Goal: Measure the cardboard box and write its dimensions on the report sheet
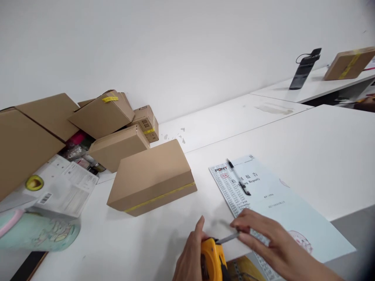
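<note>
My left hand (189,253) is wrapped around a yellow tape measure (213,259) near the table's front edge. A short length of grey blade (227,238) sticks out of its case to the right. The thumb and fingers of my right hand (269,242) pinch the end of that blade. Under and behind my right hand lies a pale blue report booklet (281,203), with a black and clear pen (238,177) resting on its cover. Left of the booklet, a closed cardboard box (152,177) with a yellow tape strip stands on the table.
More cardboard boxes (102,113) are piled at the left against the wall. Near them are a white printed package (64,187) and a mint green bottle (43,232). A dark bottle (304,70) and a flat box (348,64) stand far right, where part of another person's hand shows.
</note>
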The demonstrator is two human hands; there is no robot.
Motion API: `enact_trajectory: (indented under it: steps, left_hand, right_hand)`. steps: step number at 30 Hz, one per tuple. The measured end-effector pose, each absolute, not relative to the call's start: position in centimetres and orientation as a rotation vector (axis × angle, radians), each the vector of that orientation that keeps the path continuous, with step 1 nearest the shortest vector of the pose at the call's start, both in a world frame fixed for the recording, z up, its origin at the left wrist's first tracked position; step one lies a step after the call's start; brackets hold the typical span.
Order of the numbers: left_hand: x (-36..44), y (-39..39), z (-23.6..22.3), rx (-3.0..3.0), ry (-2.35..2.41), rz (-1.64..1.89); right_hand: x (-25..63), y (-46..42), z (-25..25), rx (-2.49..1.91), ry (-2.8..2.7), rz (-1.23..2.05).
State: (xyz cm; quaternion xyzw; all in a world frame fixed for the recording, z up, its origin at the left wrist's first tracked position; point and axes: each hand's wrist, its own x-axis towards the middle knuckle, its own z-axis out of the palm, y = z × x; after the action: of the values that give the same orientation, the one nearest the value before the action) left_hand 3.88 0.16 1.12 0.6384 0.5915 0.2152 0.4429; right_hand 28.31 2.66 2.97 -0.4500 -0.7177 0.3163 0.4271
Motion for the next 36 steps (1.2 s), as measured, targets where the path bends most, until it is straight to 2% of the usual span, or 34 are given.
enact_trajectory:
  steps: [5,10,13,17,21,23,28,32,36]
  left_hand:
    - [6.0,2.1,2.3,1.723,1.446,0.429]
    - [6.1,5.5,2.6,2.104,1.588,0.335]
    - [6.1,7.6,2.5,2.255,1.748,0.138]
    - [6.0,9.3,1.8,2.334,1.851,0.037]
    - [6.1,9.1,0.6,2.397,1.890,0.078]
    - [6.8,8.7,0.0,2.491,1.919,0.164]
    - [12.5,8.4,-0.5,2.781,1.463,0.450]
    - [17.7,10.3,-0.4,2.686,1.225,0.248]
    - [19.3,12.4,-1.2,2.614,1.214,0.123]
  right_hand:
    - [28.1,5.5,1.6,-1.102,-1.899,0.841]
    - [33.1,13.7,0.4,-1.791,-1.773,0.360]
    - [34.3,17.1,-0.5,-1.921,-1.897,0.330]
    - [34.5,18.4,-0.9,-1.741,-2.005,0.482]
    - [36.2,18.2,0.3,-1.405,-1.632,1.054]
    - [37.2,18.0,1.0,-1.224,-1.420,1.206]
    - [37.3,17.6,1.3,-1.232,-1.260,1.132]
    - [35.5,17.7,0.1,-1.336,-1.190,0.973]
    - [34.7,18.2,-1.7,-1.325,-1.118,1.060]
